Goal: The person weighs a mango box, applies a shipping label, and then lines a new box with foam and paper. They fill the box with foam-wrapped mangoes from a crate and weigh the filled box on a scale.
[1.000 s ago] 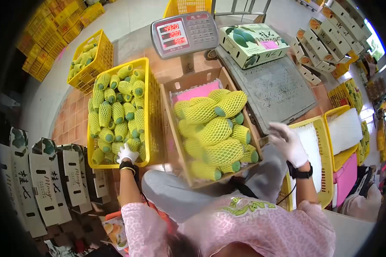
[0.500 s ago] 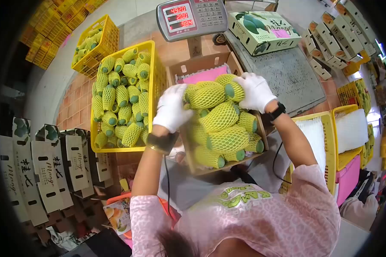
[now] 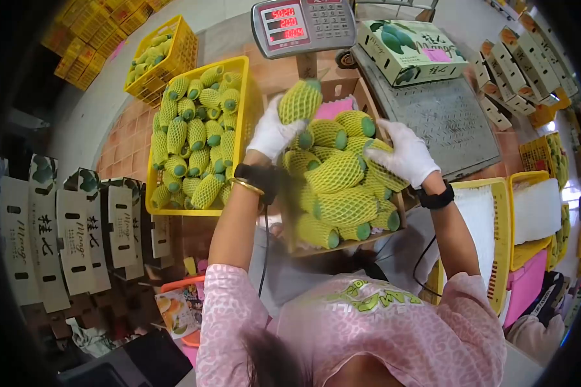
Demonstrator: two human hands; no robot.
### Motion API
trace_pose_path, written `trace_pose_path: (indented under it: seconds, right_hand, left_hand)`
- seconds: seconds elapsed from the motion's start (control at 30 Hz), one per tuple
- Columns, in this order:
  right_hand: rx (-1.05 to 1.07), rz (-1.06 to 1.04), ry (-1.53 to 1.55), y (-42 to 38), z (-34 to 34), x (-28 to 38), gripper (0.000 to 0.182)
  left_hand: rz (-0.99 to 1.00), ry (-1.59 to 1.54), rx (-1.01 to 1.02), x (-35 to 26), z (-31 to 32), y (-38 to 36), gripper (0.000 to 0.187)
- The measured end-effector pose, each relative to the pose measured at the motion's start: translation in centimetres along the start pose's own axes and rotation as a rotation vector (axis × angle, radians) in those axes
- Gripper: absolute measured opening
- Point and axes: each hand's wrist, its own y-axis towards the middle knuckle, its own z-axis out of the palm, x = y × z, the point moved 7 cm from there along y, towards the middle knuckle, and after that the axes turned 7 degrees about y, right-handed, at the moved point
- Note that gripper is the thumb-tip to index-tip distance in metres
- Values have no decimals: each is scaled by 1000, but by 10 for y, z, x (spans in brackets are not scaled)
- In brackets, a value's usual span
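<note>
My left hand (image 3: 272,131), in a white glove, holds up a mango in a yellow-green foam net (image 3: 301,102) above the left side of an open cardboard box (image 3: 361,97). Several netted mangoes (image 3: 335,173) fill the near part of the box, and pink padding (image 3: 334,108) shows at its far end. On the box's right side, my right hand (image 3: 407,153), also gloved, has its fingers on a netted mango (image 3: 386,169) among the others.
A yellow crate of netted mangoes (image 3: 244,97) stands left of the box. Behind is a scale display (image 3: 303,27); its metal platform (image 3: 432,116) carries a closed mango box (image 3: 412,51). Upright cartons (image 3: 48,238) line the left, and a yellow crate with white foam (image 3: 471,219) stands right.
My left hand has lifted a mango up from the pile. My right hand has moved right and lower over the mangoes. The red numbers on the scale display have changed.
</note>
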Motion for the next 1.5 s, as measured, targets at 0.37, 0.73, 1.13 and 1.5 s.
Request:
trace_pose_path:
  seconds: [0.37,0.73,1.13,1.5]
  right_hand:
    - [-73,20,1600,56,-4,36,48]
    - [359,54,345,158,6,-59,73]
    - [273,-103,-496,201,91,-52,54]
    - [308,-88,-543,182,101,-64,51]
  left_hand:
    - [373,385,-70,-103,39,-29,73]
    - [81,718,460,46,57,45,64]
    - [-197,834,681,75,76,54,70]
    - [-166,897,617,77,80,47,78]
